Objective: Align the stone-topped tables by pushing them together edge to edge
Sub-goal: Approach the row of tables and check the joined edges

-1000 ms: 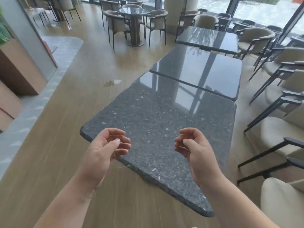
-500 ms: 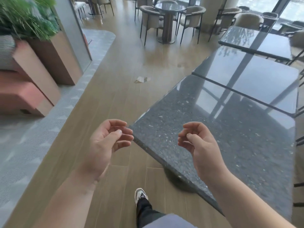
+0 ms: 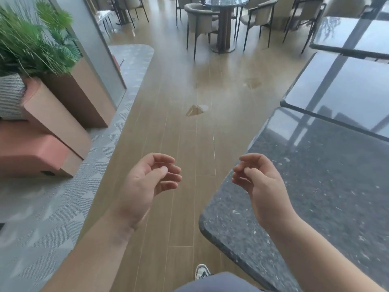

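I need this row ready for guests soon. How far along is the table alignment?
Done, by the look of it: the nearest speckled table meets the glossy middle table edge to edge. In hand: nothing; the left hand hangs over the wooden floor, the right hand above the table's corner, both empty. Left: the far table seems to show a gap.

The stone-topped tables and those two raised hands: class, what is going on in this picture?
A person stands at the corner of the nearest stone-topped table in a café-like room. Both hands are empty, fingers loosely curled: the left hand hovers over the wooden floor, the right hand above the tabletop's corner, neither gripping it. The next table sits edge to edge beyond it, its side slightly offset. A third table stands further back, apart.
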### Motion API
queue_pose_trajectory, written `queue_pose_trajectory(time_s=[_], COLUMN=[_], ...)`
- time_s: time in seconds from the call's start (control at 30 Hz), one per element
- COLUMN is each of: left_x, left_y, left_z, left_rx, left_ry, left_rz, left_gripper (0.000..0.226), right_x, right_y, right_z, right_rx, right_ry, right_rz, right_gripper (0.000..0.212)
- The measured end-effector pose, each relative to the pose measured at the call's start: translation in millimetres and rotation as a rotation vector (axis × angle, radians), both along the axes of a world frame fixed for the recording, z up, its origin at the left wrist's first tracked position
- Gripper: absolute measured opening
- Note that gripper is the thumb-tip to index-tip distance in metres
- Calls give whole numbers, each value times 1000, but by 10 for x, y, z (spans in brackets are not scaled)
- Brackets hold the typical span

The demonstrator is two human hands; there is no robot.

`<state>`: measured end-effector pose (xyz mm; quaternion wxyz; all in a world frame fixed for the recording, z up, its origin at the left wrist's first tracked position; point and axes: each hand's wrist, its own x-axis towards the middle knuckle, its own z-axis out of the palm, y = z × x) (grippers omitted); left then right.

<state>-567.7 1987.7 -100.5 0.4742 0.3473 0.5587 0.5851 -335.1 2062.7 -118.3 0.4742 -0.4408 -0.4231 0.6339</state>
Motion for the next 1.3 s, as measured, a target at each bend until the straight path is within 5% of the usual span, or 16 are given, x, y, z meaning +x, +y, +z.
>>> queue_pose_trajectory(time_s=[0.73,1.0,1.3], left_x=[-1834,-1358,-265], left_y=[3788,4641,6031], left_z=[-373,-516,-696], left_rx=[-71,-144,-297], left_ry=[-163,-146,-6], left_rz=[-675,-1027,-1149], left_gripper=[21,23,21], right_x=[-2033,-2002,-1206], right_y=[2033,2321,3409], right_z=[-144,-203,-844], right_rx=[-107,-172,-254], right_ry=[-59,-71,101], right_rz=[-633,-926,-1123], right_gripper=[29,28,29])
